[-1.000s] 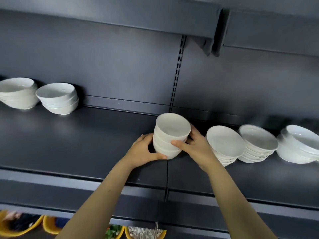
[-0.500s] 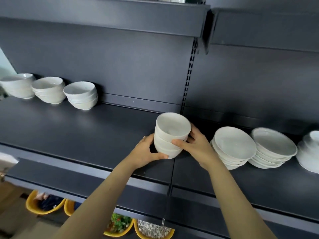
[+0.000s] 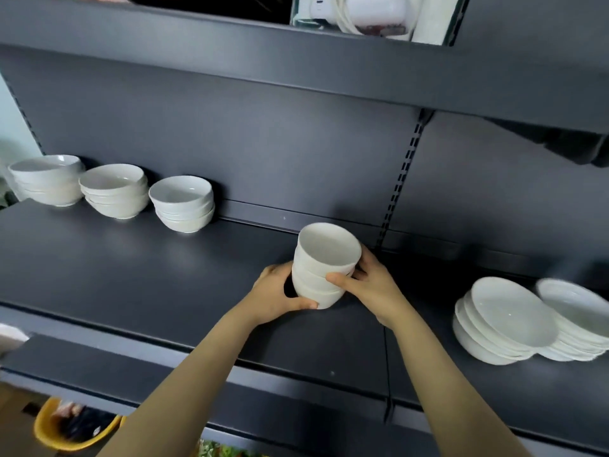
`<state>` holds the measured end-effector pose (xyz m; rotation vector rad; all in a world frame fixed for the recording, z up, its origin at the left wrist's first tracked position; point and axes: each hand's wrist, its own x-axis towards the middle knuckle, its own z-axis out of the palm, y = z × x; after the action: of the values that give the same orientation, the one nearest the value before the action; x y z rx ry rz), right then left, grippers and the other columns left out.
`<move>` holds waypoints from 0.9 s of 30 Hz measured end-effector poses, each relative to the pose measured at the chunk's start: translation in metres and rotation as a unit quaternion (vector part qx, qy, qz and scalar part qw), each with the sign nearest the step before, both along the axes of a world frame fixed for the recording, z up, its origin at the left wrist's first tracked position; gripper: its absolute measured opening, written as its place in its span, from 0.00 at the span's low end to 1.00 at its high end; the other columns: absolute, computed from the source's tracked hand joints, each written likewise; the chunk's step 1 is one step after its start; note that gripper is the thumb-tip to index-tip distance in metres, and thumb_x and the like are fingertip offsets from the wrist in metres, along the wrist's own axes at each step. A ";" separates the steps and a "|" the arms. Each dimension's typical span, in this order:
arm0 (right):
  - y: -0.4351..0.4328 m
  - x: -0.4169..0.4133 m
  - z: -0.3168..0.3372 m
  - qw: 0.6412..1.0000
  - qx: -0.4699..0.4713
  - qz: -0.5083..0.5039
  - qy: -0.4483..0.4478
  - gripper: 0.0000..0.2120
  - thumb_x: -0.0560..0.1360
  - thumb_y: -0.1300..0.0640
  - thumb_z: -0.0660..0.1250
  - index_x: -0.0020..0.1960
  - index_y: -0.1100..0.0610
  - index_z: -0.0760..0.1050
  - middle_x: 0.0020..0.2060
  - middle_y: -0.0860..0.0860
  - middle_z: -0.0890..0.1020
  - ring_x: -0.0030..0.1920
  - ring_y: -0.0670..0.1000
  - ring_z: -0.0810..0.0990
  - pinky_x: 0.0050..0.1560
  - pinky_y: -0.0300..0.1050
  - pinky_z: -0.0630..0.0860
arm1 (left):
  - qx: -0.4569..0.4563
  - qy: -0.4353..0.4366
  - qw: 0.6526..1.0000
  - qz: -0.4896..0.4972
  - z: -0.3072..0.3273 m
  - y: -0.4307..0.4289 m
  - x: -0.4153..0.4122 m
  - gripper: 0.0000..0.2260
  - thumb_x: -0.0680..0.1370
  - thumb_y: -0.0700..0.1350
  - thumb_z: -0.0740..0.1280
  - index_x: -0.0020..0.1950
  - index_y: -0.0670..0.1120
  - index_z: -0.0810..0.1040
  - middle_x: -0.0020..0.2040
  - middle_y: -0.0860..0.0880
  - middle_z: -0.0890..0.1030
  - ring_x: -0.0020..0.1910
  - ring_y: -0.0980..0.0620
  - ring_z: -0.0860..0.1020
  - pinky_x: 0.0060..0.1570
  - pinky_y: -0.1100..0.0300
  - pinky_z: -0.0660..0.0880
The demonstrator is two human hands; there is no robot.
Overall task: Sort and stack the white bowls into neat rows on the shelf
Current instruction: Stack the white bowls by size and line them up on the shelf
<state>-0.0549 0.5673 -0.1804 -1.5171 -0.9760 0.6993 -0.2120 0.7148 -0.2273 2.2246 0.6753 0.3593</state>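
Holding a stack of small white bowls in both hands, near the middle of the dark shelf.

Gripping it with the left hand, thumb curled along the front of the lowest bowl, fingers wrapped round the left side. Clasping it with the right hand, thumb pressed against the middle bowl, fingers curled round the far right side. Three bowls high, tilted with the mouth toward the camera; cannot tell whether the base touches the shelf. Far left of the stack, against the back panel, three more piles of white bowls in a row. Right of the stack, two leaning piles of shallower white bowls, touching each other. Just behind and right of the stack, a slotted upright. Below and left of the stack, a yellow basket.
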 end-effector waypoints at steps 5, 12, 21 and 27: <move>0.026 0.004 0.005 0.999 -0.023 -0.021 -0.012 0.32 0.68 0.56 0.78 0.67 0.43 0.70 0.60 0.40 0.79 0.59 0.39 0.77 0.52 0.34 0.76 | 0.025 0.016 0.999 -0.012 0.003 0.027 0.012 0.43 0.59 0.74 0.67 0.72 0.61 0.64 0.67 0.58 0.74 0.68 0.48 0.67 0.68 0.49 0.61; 0.045 0.028 0.009 0.992 -0.039 -0.120 -0.023 0.36 0.64 0.51 0.81 0.68 0.50 0.71 0.60 0.46 0.80 0.58 0.44 0.80 0.53 0.40 0.79 | 0.000 0.024 1.000 -0.004 0.014 0.047 0.047 0.38 0.69 0.60 0.75 0.73 0.52 0.62 0.67 0.48 0.71 0.70 0.45 0.62 0.63 0.53 0.62; 0.055 0.043 0.018 0.984 -0.087 -0.141 -0.064 0.29 0.70 0.50 0.76 0.69 0.49 0.71 0.60 0.46 0.80 0.60 0.46 0.79 0.55 0.43 0.78 | 0.011 0.010 1.000 0.001 0.012 0.060 0.075 0.33 0.68 0.62 0.73 0.68 0.51 0.66 0.65 0.47 0.72 0.68 0.45 0.63 0.63 0.52 0.59; 0.062 0.045 0.024 0.985 -0.103 -0.137 -0.029 0.31 0.72 0.53 0.74 0.72 0.44 0.66 0.63 0.44 0.76 0.61 0.45 0.75 0.53 0.43 0.77 | 0.041 0.016 0.999 0.004 0.014 0.065 0.085 0.32 0.69 0.62 0.72 0.66 0.50 0.67 0.66 0.48 0.73 0.68 0.45 0.64 0.64 0.51 0.59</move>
<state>-0.0095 0.6292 -0.1560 -1.8197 -0.7345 0.5741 -0.1268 0.7796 -0.2134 2.3093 0.6989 0.3620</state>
